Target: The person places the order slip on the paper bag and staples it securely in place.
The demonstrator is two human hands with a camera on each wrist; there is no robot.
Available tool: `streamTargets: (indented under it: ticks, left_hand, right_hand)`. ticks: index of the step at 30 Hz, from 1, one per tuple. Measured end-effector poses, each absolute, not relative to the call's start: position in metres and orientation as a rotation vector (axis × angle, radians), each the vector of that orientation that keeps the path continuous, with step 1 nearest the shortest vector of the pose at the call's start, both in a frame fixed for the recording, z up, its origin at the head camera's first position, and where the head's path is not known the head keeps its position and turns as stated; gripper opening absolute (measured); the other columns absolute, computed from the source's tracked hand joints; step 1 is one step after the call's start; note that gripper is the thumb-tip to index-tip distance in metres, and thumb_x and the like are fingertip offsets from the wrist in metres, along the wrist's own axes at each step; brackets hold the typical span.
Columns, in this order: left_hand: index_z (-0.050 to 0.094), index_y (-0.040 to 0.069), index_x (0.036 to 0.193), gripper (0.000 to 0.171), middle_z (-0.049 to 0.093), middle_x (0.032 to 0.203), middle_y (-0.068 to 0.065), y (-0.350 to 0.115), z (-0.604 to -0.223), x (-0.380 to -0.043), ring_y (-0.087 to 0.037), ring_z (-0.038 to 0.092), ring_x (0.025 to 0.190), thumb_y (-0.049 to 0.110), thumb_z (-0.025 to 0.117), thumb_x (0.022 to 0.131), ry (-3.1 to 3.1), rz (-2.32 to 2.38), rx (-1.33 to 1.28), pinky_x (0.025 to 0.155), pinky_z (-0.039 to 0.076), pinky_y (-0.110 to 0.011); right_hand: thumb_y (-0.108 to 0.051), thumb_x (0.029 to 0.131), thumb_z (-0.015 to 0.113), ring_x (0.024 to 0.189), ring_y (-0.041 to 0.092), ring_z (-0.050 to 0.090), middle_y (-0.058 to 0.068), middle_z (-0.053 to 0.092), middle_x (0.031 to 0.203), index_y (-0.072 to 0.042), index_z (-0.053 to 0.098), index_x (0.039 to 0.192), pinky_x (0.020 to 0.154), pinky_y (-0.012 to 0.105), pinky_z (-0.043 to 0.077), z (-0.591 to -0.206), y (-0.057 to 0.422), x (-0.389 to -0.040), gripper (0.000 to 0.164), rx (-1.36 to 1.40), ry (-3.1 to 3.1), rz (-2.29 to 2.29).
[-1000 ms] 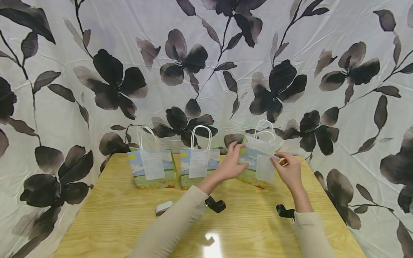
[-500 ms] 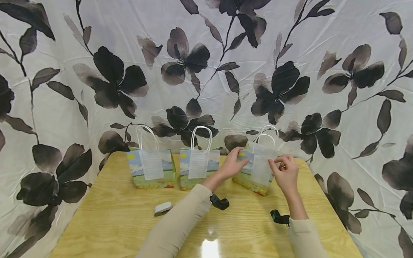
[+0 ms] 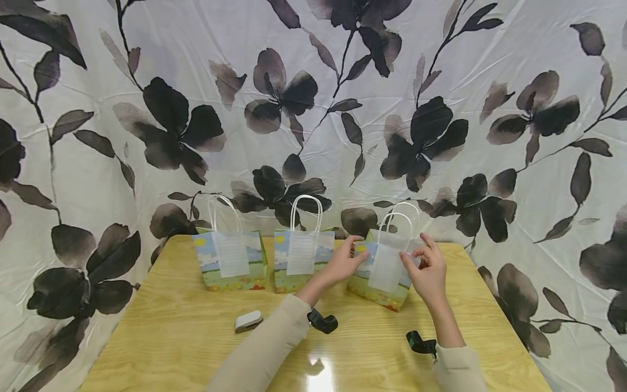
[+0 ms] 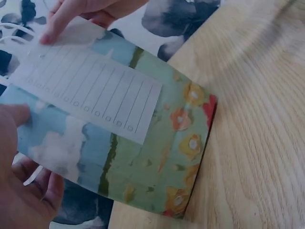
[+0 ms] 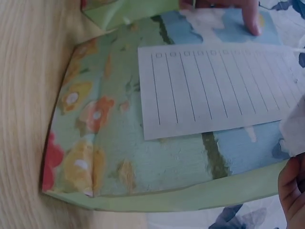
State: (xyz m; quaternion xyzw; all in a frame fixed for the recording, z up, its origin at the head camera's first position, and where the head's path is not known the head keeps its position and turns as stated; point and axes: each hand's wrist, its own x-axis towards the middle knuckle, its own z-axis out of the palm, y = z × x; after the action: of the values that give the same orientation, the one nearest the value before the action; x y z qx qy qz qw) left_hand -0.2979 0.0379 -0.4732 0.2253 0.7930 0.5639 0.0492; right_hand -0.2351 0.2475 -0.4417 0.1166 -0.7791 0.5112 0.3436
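Observation:
A paper gift bag point(image 3: 364, 275) with a painted meadow and sky stands at the right of the table, turned at an angle. On its front lies a white lined checklist sheet point(image 4: 114, 95) with a column of small boxes. My left hand point(image 3: 343, 264) grips the bag's left edge, thumb on the front and fingers behind. At the upper right, my right hand point(image 3: 428, 272) pinches the bag's edge, its thumb over the sheet's upper part in the left wrist view. In the right wrist view, only some fingers of that hand point(image 5: 293, 188) show at the border.
Two matching bags, a left one point(image 3: 208, 272) and a middle one point(image 3: 281, 277), stand upright along the table's back, each with a sheet and white handles. A small white-topped object point(image 3: 249, 321) lies before them. Floral cloth point(image 3: 313, 125) hangs behind the table point(image 3: 161, 348).
The right bag has come nearer and slightly left, with both hands moving along on it. The right thumb has shifted left and down, toward the sheet. The other two bags stay put.

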Motion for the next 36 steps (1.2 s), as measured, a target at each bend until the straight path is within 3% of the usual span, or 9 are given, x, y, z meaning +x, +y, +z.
streamTargets:
  ticks: [2,5,11,15,18,22,25,29,36]
  left_hand:
    - [0.035,0.017,0.148,0.058,0.045,0.096,-0.005,0.036,-0.474,-0.298,-0.014,0.039,0.071,0.032,0.061,0.098,2.412,1.718,0.711,0.062,0.035,-0.03]
    - [0.032,0.025,0.15,0.063,0.044,0.099,-0.007,0.035,-0.473,-0.297,-0.016,0.04,0.074,0.034,0.063,0.096,2.408,1.703,0.741,0.063,0.036,-0.031]
    - [0.043,0.016,0.128,0.044,0.044,0.125,-0.006,0.038,-0.471,-0.299,-0.022,0.045,0.114,0.031,0.067,0.094,2.397,1.75,0.738,0.09,0.043,-0.039]
    - [0.04,0.011,0.107,0.041,0.043,0.096,-0.002,0.041,-0.474,-0.303,-0.016,0.046,0.09,0.027,0.074,0.089,2.36,1.824,0.734,0.074,0.038,-0.03]
    - [0.048,0.012,0.103,0.035,0.035,0.08,-0.001,0.04,-0.478,-0.306,-0.015,0.034,0.071,0.024,0.076,0.087,2.339,1.873,0.737,0.064,0.03,-0.029]
    - [0.062,0.011,0.088,0.02,0.046,0.071,0.002,0.038,-0.482,-0.307,-0.012,0.038,0.063,0.024,0.076,0.086,2.337,1.914,0.792,0.059,0.033,-0.026]
    - [0.061,0.007,0.075,0.025,0.052,0.066,0.002,0.037,-0.484,-0.307,-0.012,0.043,0.06,0.023,0.076,0.086,2.312,1.952,0.829,0.057,0.037,-0.026]
    - [0.065,0.007,0.077,0.019,0.061,0.07,0.001,0.039,-0.482,-0.307,-0.011,0.05,0.061,0.021,0.077,0.085,2.303,1.966,0.822,0.057,0.043,-0.026]
    - [0.069,0.009,0.095,0.025,0.064,0.087,-0.002,0.04,-0.478,-0.303,-0.009,0.054,0.077,0.032,0.075,0.087,2.425,1.764,0.827,0.069,0.045,-0.027]
  right_hand:
    - [0.01,0.076,0.077,0.045,0.002,0.031,0.027,0.055,0.126,0.004,0.054,0.072,0.044,0.017,0.031,-0.449,0.25,-0.239,0.024,0.324,-2.043,1.259]
    - [0.007,0.075,0.079,0.044,0.001,0.031,0.022,0.06,0.11,0.003,0.061,0.084,0.042,0.019,0.03,-0.461,0.256,-0.246,0.021,0.358,-2.05,1.165]
    - [-0.001,0.075,0.082,0.05,0.008,0.033,0.015,0.057,0.104,0.002,0.063,0.113,0.046,0.02,0.029,-0.468,0.261,-0.251,0.043,0.324,-2.108,1.117]
    - [-0.007,0.078,0.081,0.07,0.014,0.041,0.017,0.054,0.116,0.001,0.062,0.115,0.056,0.018,0.032,-0.465,0.261,-0.251,0.042,0.256,-2.191,1.141]
    - [-0.01,0.082,0.08,0.06,0.009,0.043,0.015,0.056,0.115,-0.002,0.061,0.119,0.049,0.019,0.036,-0.463,0.263,-0.251,0.043,0.224,-2.255,1.208]
    - [-0.011,0.081,0.081,0.046,0.008,0.035,0.009,0.062,0.091,-0.003,0.068,0.108,0.043,0.023,0.034,-0.463,0.265,-0.249,0.03,0.256,-2.294,1.203]
    - [-0.008,0.079,0.082,0.06,0.014,0.046,0.008,0.064,0.081,-0.003,0.073,0.09,0.056,0.025,0.037,-0.465,0.265,-0.249,0.015,0.313,-2.267,1.17]
    - [-0.006,0.078,0.082,0.081,0.022,0.052,0.007,0.068,0.086,-0.004,0.073,0.084,0.073,0.034,0.038,-0.471,0.264,-0.252,0.011,0.344,-2.188,1.188]
    - [-0.005,0.079,0.08,0.08,0.015,0.053,0.006,0.067,0.082,-0.004,0.071,0.079,0.071,0.025,0.038,-0.482,0.259,-0.253,0.009,0.341,-2.07,1.219]
